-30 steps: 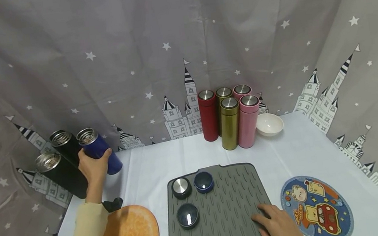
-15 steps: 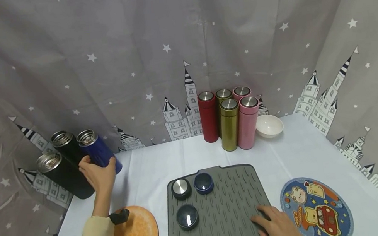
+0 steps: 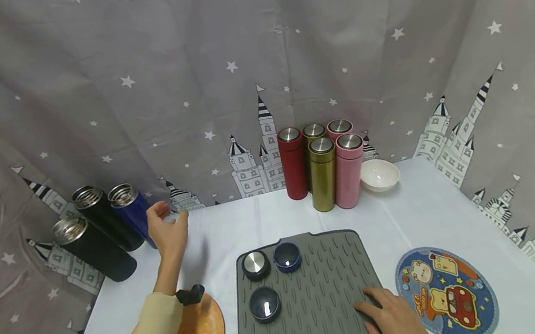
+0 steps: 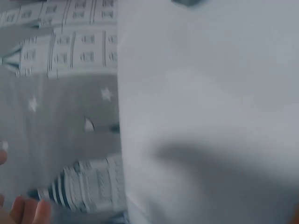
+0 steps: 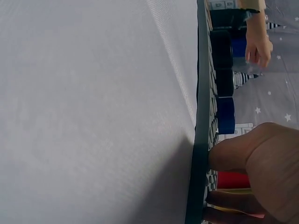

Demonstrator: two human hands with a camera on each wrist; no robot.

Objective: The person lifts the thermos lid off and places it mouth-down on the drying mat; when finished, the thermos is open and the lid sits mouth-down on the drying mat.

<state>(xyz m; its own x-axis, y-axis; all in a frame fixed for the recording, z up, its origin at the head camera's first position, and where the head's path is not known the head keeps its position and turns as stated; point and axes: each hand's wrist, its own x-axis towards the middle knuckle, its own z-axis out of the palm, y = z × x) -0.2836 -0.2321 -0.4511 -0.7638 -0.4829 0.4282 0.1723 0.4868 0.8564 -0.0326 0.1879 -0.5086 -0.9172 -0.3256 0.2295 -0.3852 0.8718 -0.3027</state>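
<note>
1. Three bottles are standing uncapped at the left of the frame: a front black bottle (image 3: 99, 251), a rear black bottle (image 3: 111, 222) and a blue bottle (image 3: 130, 210).
2. Three caps are sitting on the grey mat (image 3: 330, 303), lower centre: a steel-topped cap (image 3: 256, 265), a dark cap (image 3: 265, 304) below it and a blue cap (image 3: 287, 257) to its right.
3. The left hand (image 3: 169, 234) is hanging just beside the blue bottle, released, fingers parted around nothing; whether it is brushing the bottle's side, I cannot tell.
4. The right hand (image 3: 390, 315) is resting unclenched on the grey mat's lower-right edge, grasping nothing.
5. Judging progress: uncapping is looking done for these three, and the blue bottle is seemingly set in place. No mouth is wearing its cap, and no cap is being handled.
6. At centre right, five capped bottles, one red (image 3: 293, 167), two gold (image 3: 323, 180) and two pink (image 3: 349, 174), are standing beside a bowl (image 3: 380, 176), apparently awaiting no hand.
7. The round mat (image 3: 446, 292), lower right, is carrying orange lettering (image 3: 420, 301), too small to read; no brand is showing elsewhere.
</note>
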